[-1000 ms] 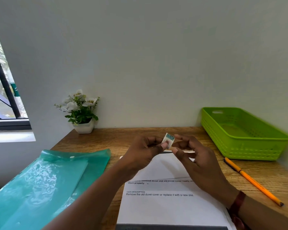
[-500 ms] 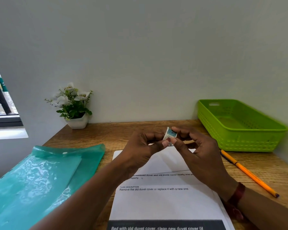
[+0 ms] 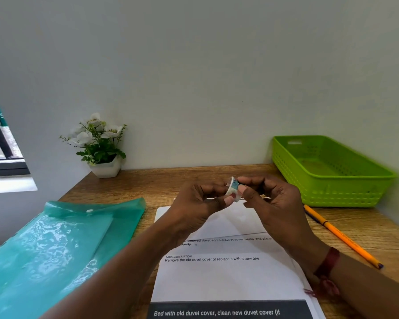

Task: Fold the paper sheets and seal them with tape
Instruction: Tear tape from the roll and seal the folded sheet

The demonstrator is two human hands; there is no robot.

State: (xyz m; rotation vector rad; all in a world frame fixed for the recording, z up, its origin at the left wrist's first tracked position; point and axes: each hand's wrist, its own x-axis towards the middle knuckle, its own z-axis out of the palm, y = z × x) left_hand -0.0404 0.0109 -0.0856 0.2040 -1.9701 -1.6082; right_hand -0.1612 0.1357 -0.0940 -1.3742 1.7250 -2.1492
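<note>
Beside a teal folder (image 3: 55, 245), the left hand (image 3: 194, 203) and right hand (image 3: 276, 203) each keep a pinching grip on a small tape roll (image 3: 233, 189), above the paper sheets (image 3: 217, 279) on the tabletop (image 3: 161, 183), left of a green basket (image 3: 332, 192).

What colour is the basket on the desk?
The basket is bright green with perforated walls; the head view shows it clearly.

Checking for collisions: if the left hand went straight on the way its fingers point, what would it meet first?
The tape roll that the left hand pinches; just beyond it, the right hand, though depth is unclear.
</note>
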